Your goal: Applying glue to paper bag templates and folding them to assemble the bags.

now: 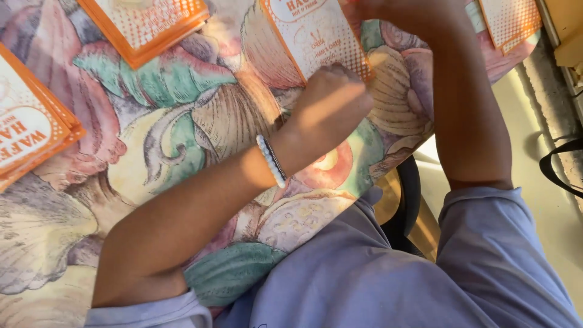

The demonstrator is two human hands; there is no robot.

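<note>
left hand [331,100] sits near frame centre, fingers curled shut, pinching the lower right corner of a flat orange-and-white carton [316,33]. carton lies on the table, running from the hand up toward 12 o'clock, top edge cut off by the frame. beaded wristband [271,160] on the left wrist, forearm trailing off to 7 o'clock.

right hand [401,11] is at 1 o'clock, mostly out of frame at the top edge. it meets the carton's upper right side, but can't tell if it's gripping or just resting there. right forearm drops straight down to about 4 o'clock.

other stock on the table: 1 orange stack [146,24] at 11 o'clock, well apart from the hands; 1 more stack [30,130] at 9 o'clock, cropped by the left edge; 1 carton [510,21] at 2 o'clock, just beyond the right arm.

tablecloth [182,115] is a shell print in pink, teal and cream. lilac shirt [364,273] fills 5 to 6 o'clock. dark chair edge [408,206] shows between table and right sleeve. black strap [562,167] on the floor at 3 o'clock. strong sunlight across the left knuckles and the floor.
</note>
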